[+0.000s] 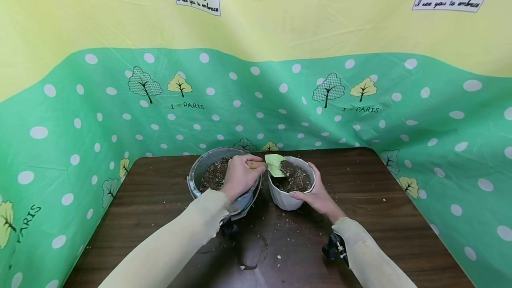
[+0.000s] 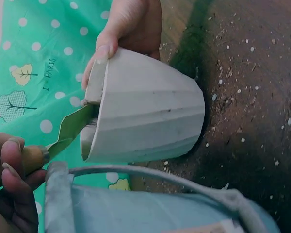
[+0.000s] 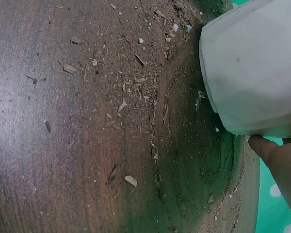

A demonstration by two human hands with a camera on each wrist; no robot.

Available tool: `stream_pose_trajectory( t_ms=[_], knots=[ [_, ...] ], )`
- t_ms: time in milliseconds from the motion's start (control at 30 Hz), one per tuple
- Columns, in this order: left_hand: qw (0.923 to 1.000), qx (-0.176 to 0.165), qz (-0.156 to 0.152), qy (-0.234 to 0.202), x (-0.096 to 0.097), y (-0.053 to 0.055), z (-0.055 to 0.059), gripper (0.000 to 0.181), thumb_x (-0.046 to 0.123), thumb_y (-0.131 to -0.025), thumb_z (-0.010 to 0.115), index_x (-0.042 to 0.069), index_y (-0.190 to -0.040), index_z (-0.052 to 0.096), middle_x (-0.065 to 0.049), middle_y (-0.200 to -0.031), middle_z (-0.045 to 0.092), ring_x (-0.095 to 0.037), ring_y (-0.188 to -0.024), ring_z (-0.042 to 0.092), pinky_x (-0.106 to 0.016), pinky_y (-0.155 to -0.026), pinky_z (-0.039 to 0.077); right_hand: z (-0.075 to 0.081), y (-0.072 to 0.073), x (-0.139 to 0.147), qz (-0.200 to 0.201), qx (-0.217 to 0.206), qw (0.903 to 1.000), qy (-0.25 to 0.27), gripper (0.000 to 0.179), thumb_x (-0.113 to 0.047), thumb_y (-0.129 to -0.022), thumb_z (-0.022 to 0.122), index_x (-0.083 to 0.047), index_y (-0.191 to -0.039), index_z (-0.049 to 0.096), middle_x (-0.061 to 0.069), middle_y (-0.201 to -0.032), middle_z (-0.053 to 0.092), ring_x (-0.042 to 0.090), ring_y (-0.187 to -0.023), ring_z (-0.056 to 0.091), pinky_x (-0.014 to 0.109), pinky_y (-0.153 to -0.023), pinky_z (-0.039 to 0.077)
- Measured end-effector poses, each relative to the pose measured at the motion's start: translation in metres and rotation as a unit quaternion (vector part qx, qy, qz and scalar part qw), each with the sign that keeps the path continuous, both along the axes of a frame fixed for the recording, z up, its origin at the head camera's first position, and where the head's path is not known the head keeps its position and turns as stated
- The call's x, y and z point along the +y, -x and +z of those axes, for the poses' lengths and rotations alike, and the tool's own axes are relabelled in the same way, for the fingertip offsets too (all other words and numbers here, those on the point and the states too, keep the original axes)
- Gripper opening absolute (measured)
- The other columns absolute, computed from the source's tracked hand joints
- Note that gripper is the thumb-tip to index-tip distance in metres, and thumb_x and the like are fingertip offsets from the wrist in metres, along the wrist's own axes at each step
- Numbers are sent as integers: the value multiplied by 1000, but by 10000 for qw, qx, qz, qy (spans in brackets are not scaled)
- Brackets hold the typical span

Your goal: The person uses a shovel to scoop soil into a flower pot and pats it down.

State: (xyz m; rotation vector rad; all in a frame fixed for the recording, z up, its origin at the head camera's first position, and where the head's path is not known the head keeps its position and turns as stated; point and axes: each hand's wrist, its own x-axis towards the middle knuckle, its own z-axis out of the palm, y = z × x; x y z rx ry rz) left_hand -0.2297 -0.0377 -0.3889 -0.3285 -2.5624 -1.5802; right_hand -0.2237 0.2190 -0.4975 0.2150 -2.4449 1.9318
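Note:
My left hand [image 1: 241,176] grips the wooden handle [image 2: 33,158] of a garden trowel with a light green blade [image 1: 274,165]. The blade's tip reaches over the rim into a white ribbed flower pot [image 2: 145,109]. Dark soil [image 1: 297,178] fills much of that pot. Around the pot's right side my right hand [image 1: 318,191] holds it, thumb at the front near the rim. Beneath my left hand stands a grey-blue bucket [image 1: 195,177] with more soil [image 1: 215,173] inside. In the right wrist view, the pot [image 3: 257,73] and part of my right hand [image 3: 281,162] show at the right edge.
Both containers stand on a dark brown wooden table [image 1: 384,226]. Soil crumbs and small chips [image 3: 131,180] are scattered over its surface. A green and yellow printed cloth [image 1: 256,92] hangs behind and along the sides. The bucket has a handle [image 2: 169,177] along its side.

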Motion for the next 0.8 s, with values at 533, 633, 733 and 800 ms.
stream_pose_trajectory(
  t_ms=[533,633,733,800],
  knots=[
    [9876,1072,239,1121,-27,-3,22,18,15,-86,77,12,-104,79,-4,-95,74,-17,-76,67,-35,-65,54,5,-1,-2,43,-67,9997,235,114,0,-80,80,-11,-158,-2,26,-155,14,39,-139,21,54,-109,26],
    [9906,1017,279,874,-40,-3,24,17,14,-86,78,13,-104,79,-4,-95,73,-16,-76,66,-34,-65,54,5,-1,-2,59,-52,9996,253,114,1,-79,80,-10,-157,-2,26,-155,16,39,-139,22,54,-109,26],
    [9950,805,291,517,-53,-1,24,18,13,-87,78,14,-105,79,-6,-99,72,-19,-78,66,-34,-63,55,5,-1,-3,36,-52,9996,258,114,1,-79,81,-10,-158,-1,26,-154,17,38,-139,23,53,-109,26],
    [9969,659,302,312,-62,-1,25,19,13,-87,78,15,-106,78,-8,-103,71,-20,-80,66,-34,-62,55,5,-1,-3,17,-75,9996,254,113,0,-79,81,-12,-158,0,25,-154,17,37,-138,23,52,-109,26]
  ],
)
